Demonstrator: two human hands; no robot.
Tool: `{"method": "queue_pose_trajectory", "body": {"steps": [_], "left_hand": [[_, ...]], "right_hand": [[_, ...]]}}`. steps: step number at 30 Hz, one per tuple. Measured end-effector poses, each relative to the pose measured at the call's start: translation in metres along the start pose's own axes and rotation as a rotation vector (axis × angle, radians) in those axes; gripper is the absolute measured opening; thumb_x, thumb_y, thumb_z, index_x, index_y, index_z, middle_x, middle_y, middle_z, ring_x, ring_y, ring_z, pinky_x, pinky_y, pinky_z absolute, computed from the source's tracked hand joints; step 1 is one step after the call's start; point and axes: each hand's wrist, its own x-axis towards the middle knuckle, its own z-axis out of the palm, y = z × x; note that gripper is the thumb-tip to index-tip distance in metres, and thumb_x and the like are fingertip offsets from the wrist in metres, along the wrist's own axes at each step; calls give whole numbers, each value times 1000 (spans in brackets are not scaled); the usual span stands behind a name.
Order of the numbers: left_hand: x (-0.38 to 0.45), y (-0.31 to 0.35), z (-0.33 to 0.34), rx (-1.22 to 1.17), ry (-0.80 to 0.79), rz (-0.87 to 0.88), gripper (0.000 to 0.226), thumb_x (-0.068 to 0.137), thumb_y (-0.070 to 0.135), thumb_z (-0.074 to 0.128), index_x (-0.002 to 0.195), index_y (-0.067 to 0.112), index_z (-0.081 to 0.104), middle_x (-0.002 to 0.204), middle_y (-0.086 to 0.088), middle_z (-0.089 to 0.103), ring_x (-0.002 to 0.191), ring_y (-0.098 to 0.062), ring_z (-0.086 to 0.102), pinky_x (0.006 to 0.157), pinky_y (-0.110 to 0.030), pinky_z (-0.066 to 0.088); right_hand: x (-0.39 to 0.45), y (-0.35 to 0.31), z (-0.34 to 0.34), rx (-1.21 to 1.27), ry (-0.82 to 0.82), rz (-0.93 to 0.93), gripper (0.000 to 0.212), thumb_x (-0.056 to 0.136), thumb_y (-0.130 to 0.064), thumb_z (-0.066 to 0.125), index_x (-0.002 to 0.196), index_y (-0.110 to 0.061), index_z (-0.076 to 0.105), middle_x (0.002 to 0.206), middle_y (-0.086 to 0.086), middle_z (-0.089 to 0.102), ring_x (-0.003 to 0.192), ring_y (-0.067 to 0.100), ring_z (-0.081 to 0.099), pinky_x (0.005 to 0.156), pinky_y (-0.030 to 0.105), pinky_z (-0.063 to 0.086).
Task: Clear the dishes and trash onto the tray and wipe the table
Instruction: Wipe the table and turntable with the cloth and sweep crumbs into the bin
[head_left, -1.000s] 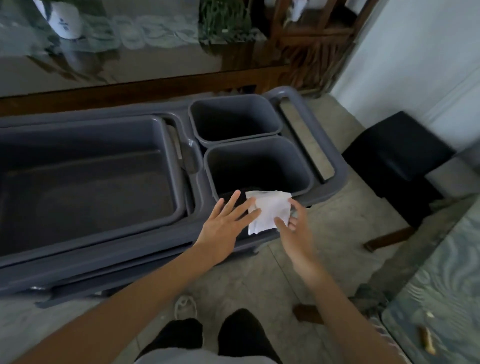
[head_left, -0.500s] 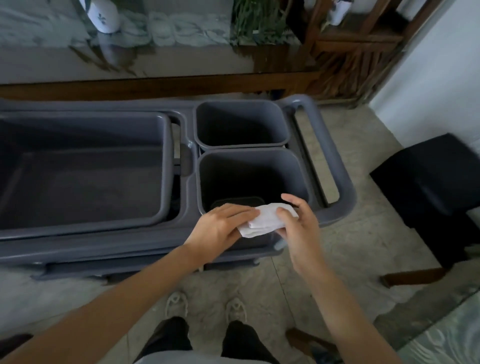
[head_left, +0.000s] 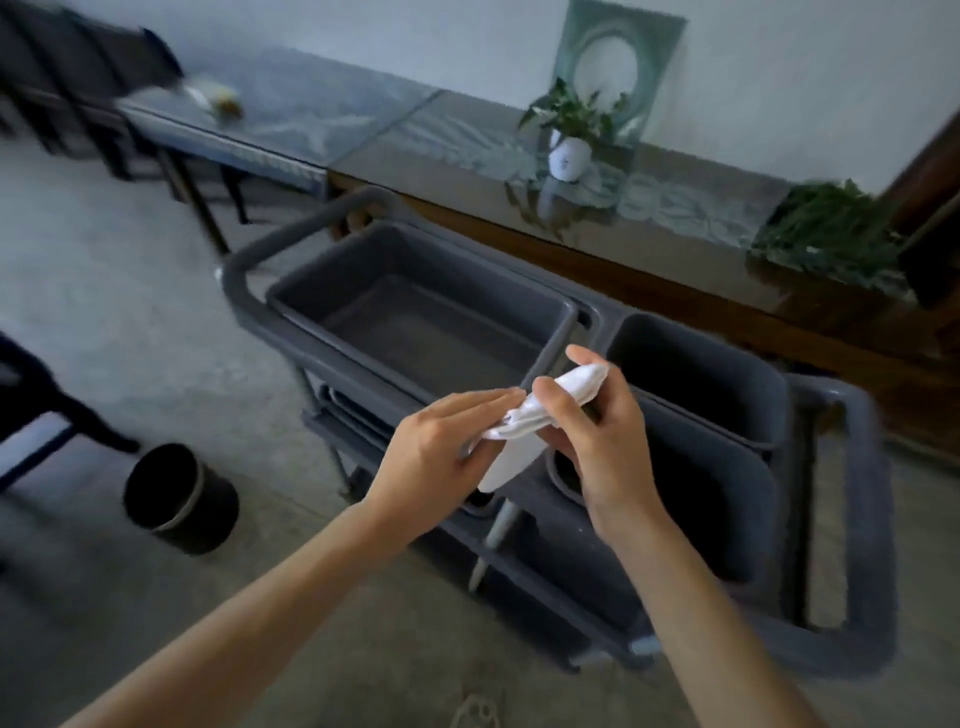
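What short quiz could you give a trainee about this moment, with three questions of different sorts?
1. True or false: both hands hold the white cloth.
2. Multiple choice: what stands on the floor to the left of the grey cart?
A. a black round bin
B. a red bucket
C. a cardboard box
3. Fill in: the potted plant stands on the glass-topped ____.

Key
1. True: the left hand and the right hand each grip one end of it, above the cart.
2. A.
3. Table, along the wall behind the cart.
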Motion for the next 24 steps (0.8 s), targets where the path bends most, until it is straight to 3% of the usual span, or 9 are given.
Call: {"method": "queue_pose_trajectory", "body": {"steps": [5, 8, 12, 16, 20, 24], "left_hand": [[-65, 8, -102, 160, 214, -122, 30, 95, 9, 69, 123, 20, 74, 125, 14, 70, 111, -8, 67, 86, -32, 57], [-107, 13, -146, 253, 297, -191, 27, 96, 13, 68, 119, 25, 75, 123, 18, 70, 107, -5, 68, 84, -30, 57], [-204, 29, -228, 361, 425, -343, 29, 97, 15, 67, 120, 30, 74, 121, 21, 70, 103, -1, 66, 81, -23, 54], [-304, 43, -291, 413, 547, -476, 36, 95, 17, 69, 126, 35, 70, 127, 21, 67, 109, -5, 66, 82, -32, 58], [-405, 69, -341, 470, 689, -608, 36, 96, 17, 69, 127, 35, 69, 128, 21, 67, 111, -9, 67, 83, -35, 59], [-495, 106, -382, 586, 833, -748, 30, 95, 17, 67, 119, 32, 73, 122, 21, 69, 108, -6, 67, 80, -32, 58]], "right_hand": [[-26, -9, 111, 12, -369, -40, 87, 74, -45, 86, 150, -31, 47, 131, -4, 68, 119, 17, 69, 92, 38, 62], [-49, -4, 165, -30, -475, -86, 88, 76, -50, 85, 153, -34, 45, 137, -6, 64, 122, 18, 67, 92, 41, 62], [-119, 2, 261, -41, -723, -87, 76, 86, -36, 81, 153, -33, 46, 136, -1, 65, 120, 19, 69, 93, 41, 62], [-196, 14, 346, -77, -941, -94, 84, 79, -49, 86, 152, -38, 46, 137, -9, 65, 121, 12, 68, 100, 45, 59], [-285, 29, 423, -69, -1146, -70, 65, 87, -35, 81, 145, -41, 52, 131, -6, 69, 117, 15, 70, 99, 44, 59], [-375, 42, 489, -24, -1349, 11, 64, 83, -35, 86, 141, -40, 57, 127, -2, 72, 117, 20, 71, 96, 42, 59]]}}
